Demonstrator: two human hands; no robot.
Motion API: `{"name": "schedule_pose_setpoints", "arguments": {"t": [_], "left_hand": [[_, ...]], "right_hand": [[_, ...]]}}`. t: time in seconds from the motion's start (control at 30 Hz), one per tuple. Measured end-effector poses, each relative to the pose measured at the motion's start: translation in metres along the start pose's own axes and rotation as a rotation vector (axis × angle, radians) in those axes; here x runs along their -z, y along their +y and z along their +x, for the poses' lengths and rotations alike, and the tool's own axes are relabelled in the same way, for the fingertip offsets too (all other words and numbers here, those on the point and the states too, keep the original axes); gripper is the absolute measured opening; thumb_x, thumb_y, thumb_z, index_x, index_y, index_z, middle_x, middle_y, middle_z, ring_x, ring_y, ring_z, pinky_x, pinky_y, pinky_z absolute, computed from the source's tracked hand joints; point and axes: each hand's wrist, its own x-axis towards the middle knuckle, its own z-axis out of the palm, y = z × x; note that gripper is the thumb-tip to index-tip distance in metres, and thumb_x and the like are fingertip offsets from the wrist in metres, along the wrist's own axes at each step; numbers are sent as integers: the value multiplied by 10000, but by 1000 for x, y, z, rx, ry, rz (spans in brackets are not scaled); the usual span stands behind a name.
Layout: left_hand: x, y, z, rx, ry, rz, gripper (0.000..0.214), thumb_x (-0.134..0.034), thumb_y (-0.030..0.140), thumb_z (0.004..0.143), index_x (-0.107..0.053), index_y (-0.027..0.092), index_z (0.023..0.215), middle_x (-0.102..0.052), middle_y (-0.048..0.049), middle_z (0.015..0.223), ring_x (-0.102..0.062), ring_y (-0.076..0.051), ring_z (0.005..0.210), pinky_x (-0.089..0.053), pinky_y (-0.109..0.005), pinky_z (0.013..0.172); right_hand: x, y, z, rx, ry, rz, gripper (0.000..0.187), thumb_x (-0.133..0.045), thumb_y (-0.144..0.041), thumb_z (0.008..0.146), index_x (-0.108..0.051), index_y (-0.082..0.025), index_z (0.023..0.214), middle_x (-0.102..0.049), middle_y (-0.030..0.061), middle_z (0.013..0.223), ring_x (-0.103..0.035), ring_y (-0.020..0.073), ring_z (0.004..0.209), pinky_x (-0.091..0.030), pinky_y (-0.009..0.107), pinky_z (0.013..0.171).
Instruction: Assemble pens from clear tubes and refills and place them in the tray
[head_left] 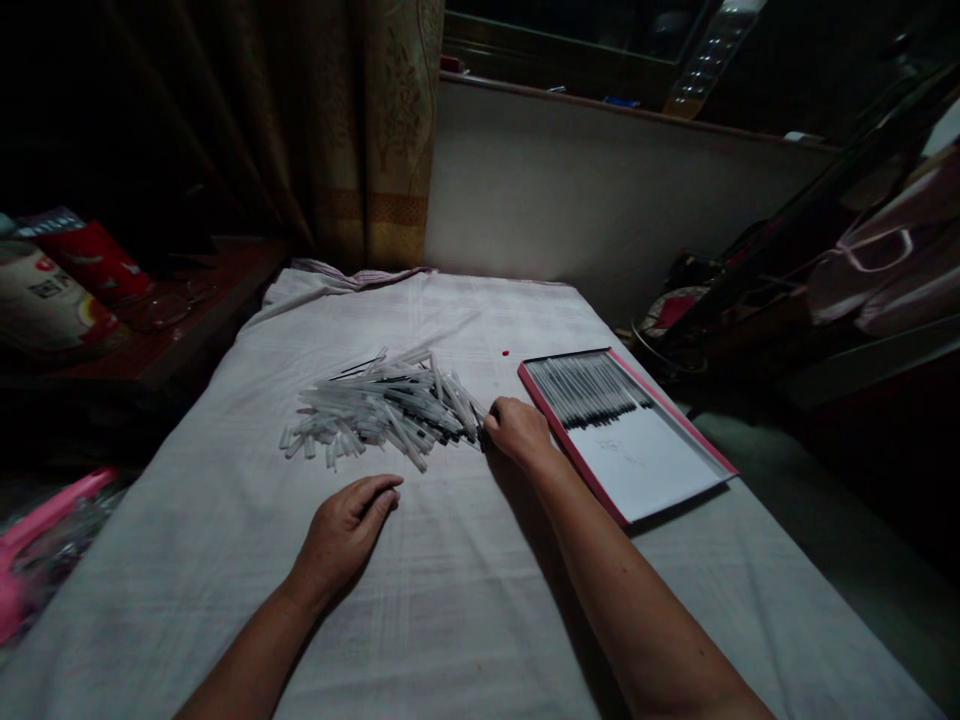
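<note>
A loose heap of pens [390,405] with clear barrels, black parts and clear caps lies mid-table. At the heap's right edge is my right hand [517,428], its fingers pinched on a pen [482,436] whose dark end shows by the fingertips; the hand hides part of it. My left hand [349,525] rests on the cloth in front of the heap, thumb and forefinger slightly apart with nothing seen between them. Right of my right hand sits a shallow pink-edged box [675,470], where a row of pens [589,388] lies side by side at the far end.
A white cloth [420,620] covers the table, with a small red piece [505,353] beyond the heap. A pink-handled item [52,520] is at the left edge. Jars [52,300] stand on a dark side table. A bottle [712,60] stands on the back ledge.
</note>
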Motion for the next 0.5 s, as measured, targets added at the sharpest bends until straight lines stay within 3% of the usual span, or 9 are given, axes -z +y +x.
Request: {"name": "schedule_pose_setpoints", "arguments": {"t": [0.1, 0.27, 0.4, 0.5], "left_hand": [[-1, -1, 0, -19, -4, 15, 313, -531, 432, 923, -750, 224, 1008, -788, -40, 932, -743, -192, 827, -595, -294, 796], [1, 3, -5, -210, 85, 148, 276, -512, 356, 955, -704, 229, 1107, -769, -59, 999, -726, -205, 911, -581, -322, 838], [3, 13, -9, -460, 232, 346, 321, -566, 245, 932, -621, 246, 1249, -688, -115, 1235, -610, -272, 1206, -469, -447, 1031], [-1, 15, -10, -493, 198, 418, 364, -543, 252, 951, -573, 246, 1314, -673, -119, 1265, -600, -274, 1216, -417, -471, 1068]], "right_hand": [[1, 12, -5, -44, 89, 191, 241, -519, -251, 883, -726, -177, 982, -758, 113, 971, -689, 227, 904, -455, 296, 778], [-10, 16, -29, 51, 255, 859, 215, -550, -346, 820, -692, -185, 827, -707, 34, 781, -633, 172, 711, -467, 263, 674], [-21, -7, -58, 138, 158, 1126, 190, -597, -361, 772, -679, -189, 776, -645, -2, 680, -569, 144, 626, -441, 247, 596], [-25, -26, -78, 220, 31, 1175, 128, -608, -305, 777, -678, -200, 754, -653, -7, 686, -581, 140, 641, -450, 243, 595]]}}
